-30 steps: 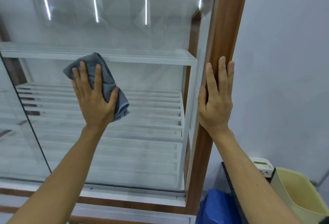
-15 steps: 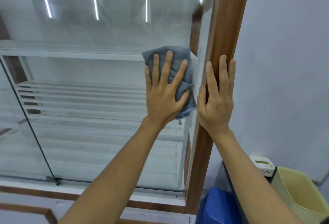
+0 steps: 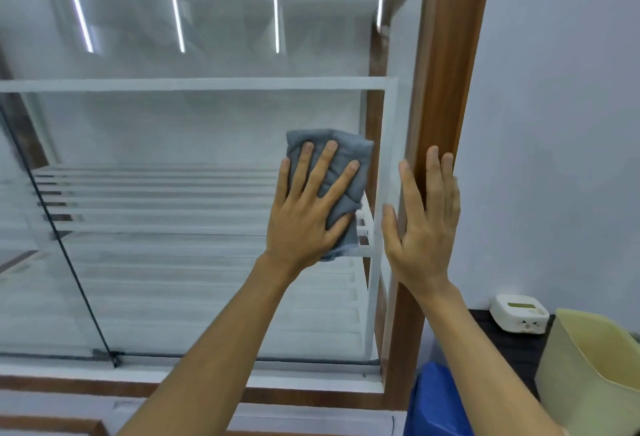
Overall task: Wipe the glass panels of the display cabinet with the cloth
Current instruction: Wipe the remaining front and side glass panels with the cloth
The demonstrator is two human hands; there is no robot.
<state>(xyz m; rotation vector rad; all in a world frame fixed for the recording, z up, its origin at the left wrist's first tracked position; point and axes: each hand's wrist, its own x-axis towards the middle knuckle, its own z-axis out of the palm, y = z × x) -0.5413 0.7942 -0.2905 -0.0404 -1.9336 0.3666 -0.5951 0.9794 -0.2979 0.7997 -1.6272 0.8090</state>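
Grey folded microfibre cloth (image 3: 329, 179) lay pinned flat against the clear glass cabinet panel (image 3: 180, 130) under the left hand (image 3: 304, 214), fingers spread. Beside it, the right hand (image 3: 424, 227) rested open and empty on the brown wooden frame (image 3: 446, 65). Pushing hard might strain the glass.
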